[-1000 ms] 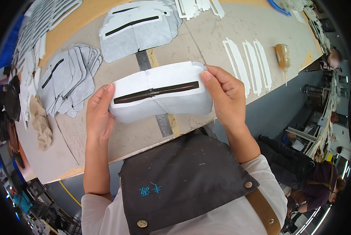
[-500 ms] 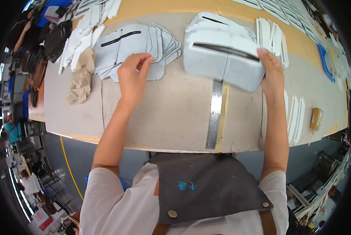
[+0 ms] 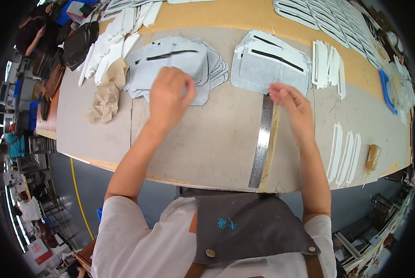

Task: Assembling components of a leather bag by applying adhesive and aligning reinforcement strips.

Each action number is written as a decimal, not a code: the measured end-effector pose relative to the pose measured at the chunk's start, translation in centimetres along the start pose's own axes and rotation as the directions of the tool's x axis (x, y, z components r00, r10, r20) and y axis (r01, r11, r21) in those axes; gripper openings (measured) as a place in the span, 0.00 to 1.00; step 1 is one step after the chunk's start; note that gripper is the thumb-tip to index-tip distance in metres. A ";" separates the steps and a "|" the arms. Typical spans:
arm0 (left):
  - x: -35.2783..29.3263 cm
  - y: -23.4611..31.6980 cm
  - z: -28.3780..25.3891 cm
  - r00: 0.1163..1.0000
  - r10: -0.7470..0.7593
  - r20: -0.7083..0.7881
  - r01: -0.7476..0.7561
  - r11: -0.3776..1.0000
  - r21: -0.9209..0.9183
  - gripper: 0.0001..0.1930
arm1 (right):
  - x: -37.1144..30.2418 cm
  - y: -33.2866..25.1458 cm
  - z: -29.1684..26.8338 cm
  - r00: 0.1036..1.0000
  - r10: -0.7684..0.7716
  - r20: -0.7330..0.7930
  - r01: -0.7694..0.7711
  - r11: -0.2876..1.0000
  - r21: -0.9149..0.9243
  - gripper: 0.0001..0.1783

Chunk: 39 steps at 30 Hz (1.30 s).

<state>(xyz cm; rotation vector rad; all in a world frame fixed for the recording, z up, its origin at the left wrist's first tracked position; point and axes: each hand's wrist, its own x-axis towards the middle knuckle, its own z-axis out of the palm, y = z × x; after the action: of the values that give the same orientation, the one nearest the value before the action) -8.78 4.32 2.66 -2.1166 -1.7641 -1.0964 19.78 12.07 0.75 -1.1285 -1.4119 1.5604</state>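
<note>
Two piles of grey rounded panels lie at the far middle of the table. The left pile is fanned out, and its top panel has a dark slot. My left hand is over that pile's near edge, fingers curled down with their tips hidden; whether they grip a panel does not show. On the right pile, the top panel's black slot is framed by a white strip. Just in front of this pile, my right hand is slightly blurred, holding nothing, fingers loosely apart.
A steel ruler lies between my forearms. Crumpled brown paper and white strips are at the left. More white strips lie beside the right pile, with a yellowish bottle and blue tray farther right.
My right hand has let go of the slotted panel, now on the right pile, and drawn nearer and left. My left hand has moved slightly nearer, its fingers turned downward.
</note>
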 end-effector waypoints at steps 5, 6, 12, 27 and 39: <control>-3.0 10.4 -0.9 0.974 0.105 0.202 -0.013 0.911 -0.412 0.10 | -3.0 -0.5 3.5 0.924 0.208 0.319 -0.363 0.738 0.568 0.20; -3.4 11.4 -1.2 0.921 0.066 0.385 0.127 0.881 -0.456 0.12 | -3.6 -1.1 3.9 0.916 0.346 0.203 -0.401 0.782 0.478 0.21; 0.3 4.4 2.7 0.975 0.005 0.224 0.071 0.941 -0.332 0.20 | -6.0 -1.5 0.4 0.921 0.374 0.110 -0.388 0.852 0.353 0.23; -5.4 8.5 4.1 0.718 -0.495 0.489 0.691 0.423 -0.586 0.15 | -8.4 2.8 -1.8 0.844 -0.204 -0.497 0.001 0.926 -0.378 0.18; -6.0 9.7 5.0 0.845 -0.492 0.209 0.533 0.752 -0.388 0.18 | -9.7 3.4 -2.0 0.815 -0.397 -0.422 0.046 0.770 -0.636 0.19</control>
<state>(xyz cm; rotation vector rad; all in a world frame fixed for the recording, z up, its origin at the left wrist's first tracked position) 1.98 -0.28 -1.62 -1.9541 -2.4362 -1.6919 25.14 3.28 -1.35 -1.5345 -1.5990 0.5144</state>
